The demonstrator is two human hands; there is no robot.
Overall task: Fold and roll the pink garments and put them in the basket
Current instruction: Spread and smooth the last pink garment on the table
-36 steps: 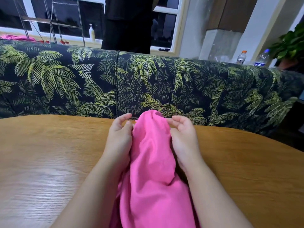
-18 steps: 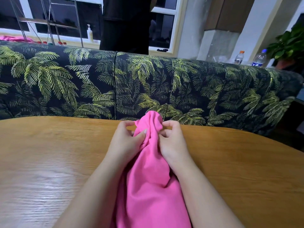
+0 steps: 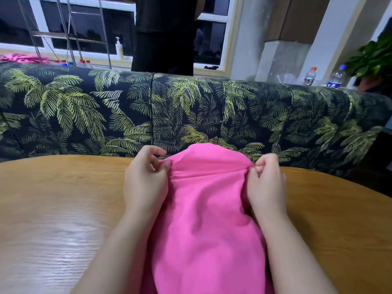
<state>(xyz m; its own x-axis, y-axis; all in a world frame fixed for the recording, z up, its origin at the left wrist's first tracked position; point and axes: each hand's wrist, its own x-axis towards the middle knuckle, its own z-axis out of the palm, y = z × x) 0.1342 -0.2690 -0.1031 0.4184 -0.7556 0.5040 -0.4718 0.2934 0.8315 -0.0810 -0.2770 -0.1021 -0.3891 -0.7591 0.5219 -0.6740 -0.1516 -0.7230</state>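
Note:
A bright pink garment [image 3: 207, 213] lies lengthwise on the wooden table [image 3: 63, 204], running from the near edge to the far edge, where its top end hangs slightly past the rim. My left hand [image 3: 146, 181] pinches the cloth's left edge near the top. On the opposite edge, at the same height, my right hand [image 3: 266, 183] pinches the cloth too. The fabric is stretched flat between them, with a crease across it. No basket is in view.
A sofa [image 3: 191, 115] with a palm-leaf print stands right behind the table. A person in black [image 3: 163, 35] stands behind it by the window. More pink cloth [image 3: 23, 57] lies at the far left. Two bottles [image 3: 309, 76] and a plant [image 3: 373, 58] stand at the right.
The hands were close together on a bunched, narrow top end. They have moved apart sideways, spreading the garment's top wide and flat between them.

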